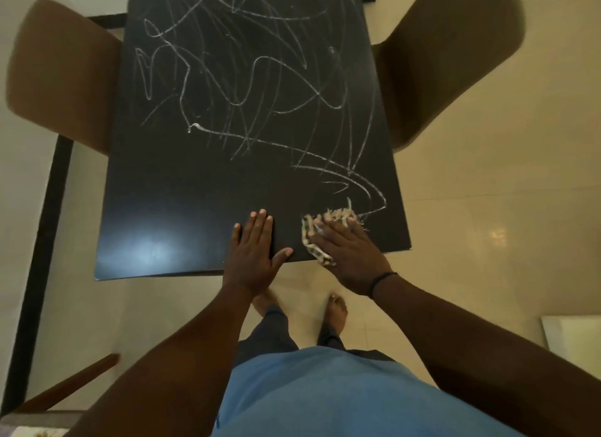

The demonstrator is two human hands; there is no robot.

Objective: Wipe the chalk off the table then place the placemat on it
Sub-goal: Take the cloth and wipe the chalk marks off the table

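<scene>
Glossy cream tiled floor (471,209), brown chair (61,75) left, another brown chair (448,56) right

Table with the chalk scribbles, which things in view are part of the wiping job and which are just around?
Part of the job:
table
chalk scribbles
fringed cloth under the right hand
left hand, flat on the table's near edge

Just around:
left brown chair
right brown chair
white object on the floor at right

No placemat can be identified in view.

A dark surface (182,189) scrawled with white chalk (247,78) — a patterned cloth (312,238) and both hands lie on its near edge.
</scene>
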